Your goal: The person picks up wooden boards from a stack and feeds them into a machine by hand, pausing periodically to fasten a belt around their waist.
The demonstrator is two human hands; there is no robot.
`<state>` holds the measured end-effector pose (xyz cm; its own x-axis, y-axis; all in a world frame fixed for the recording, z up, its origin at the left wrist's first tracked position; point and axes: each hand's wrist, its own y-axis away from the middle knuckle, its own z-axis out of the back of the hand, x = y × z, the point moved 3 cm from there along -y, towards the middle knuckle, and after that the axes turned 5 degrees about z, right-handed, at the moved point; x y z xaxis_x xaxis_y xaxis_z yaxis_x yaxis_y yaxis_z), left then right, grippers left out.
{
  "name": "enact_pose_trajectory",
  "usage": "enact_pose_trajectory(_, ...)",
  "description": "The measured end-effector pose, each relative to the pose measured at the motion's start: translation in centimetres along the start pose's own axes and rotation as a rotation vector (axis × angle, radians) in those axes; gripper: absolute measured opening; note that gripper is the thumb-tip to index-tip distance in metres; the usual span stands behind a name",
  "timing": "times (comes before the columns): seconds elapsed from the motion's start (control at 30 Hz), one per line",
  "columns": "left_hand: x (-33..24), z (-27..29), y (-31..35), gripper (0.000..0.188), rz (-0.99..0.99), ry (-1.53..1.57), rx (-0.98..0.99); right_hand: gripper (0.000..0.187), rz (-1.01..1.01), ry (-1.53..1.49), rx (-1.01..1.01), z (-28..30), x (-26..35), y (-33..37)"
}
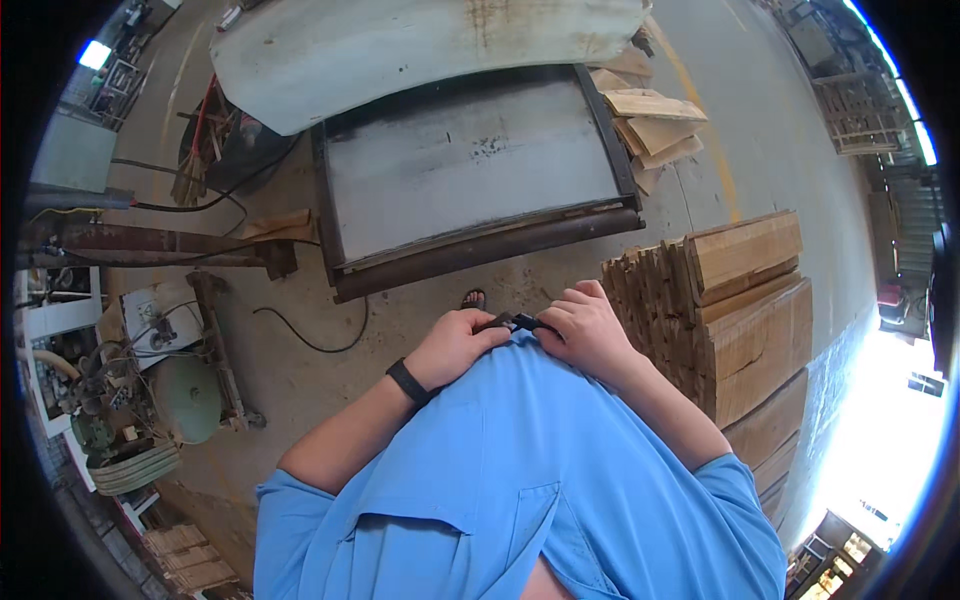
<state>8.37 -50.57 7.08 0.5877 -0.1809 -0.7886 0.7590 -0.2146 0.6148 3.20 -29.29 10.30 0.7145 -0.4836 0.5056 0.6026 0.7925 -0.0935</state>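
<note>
In front of my waist, my left hand (452, 346) and my right hand (588, 328) are closed on a dark strap (520, 321) that looks like a belt. A small shiny part shows on it between the two sets of fingertips. How the strap runs behind the fingers and the shirt is hidden. Just below lies the hem of the blue shirt (480, 430), close to both hands. A black band (408, 382) sits round my left wrist. Beyond the hands, a sandal-clad foot (474, 299) shows on the floor.
Ahead stands a low dark-framed machine bed (470, 160) under a pale curved cover (430, 45). Wood boards (740, 300) are stacked at my right. Loose board pieces (655, 120) lie past the bed. Machinery with a green drum (188, 400) and a black cable (320, 345) are at left.
</note>
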Motion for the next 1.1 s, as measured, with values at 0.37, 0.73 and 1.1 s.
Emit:
enact_pose_trajectory(0.37, -0.5, -0.8, -1.4, 0.02, 0.022, -0.351, 0.175, 0.014, 0.134, 0.114, -0.069, -0.2, 1.2, 0.8)
enact_pose_trajectory(0.73, -1.1, 0.7, 0.0, 0.024, 0.217, -0.351, 0.29, 0.016, 0.085, 0.17, -0.209, -0.3, 2.7, 1.6)
enact_pose_trajectory(1.1, -0.2, -0.5, -0.3, 0.021, 0.2, 0.113, 0.103, 0.014, 0.05, 0.163, -0.273, -0.2, 1.5, 1.5)
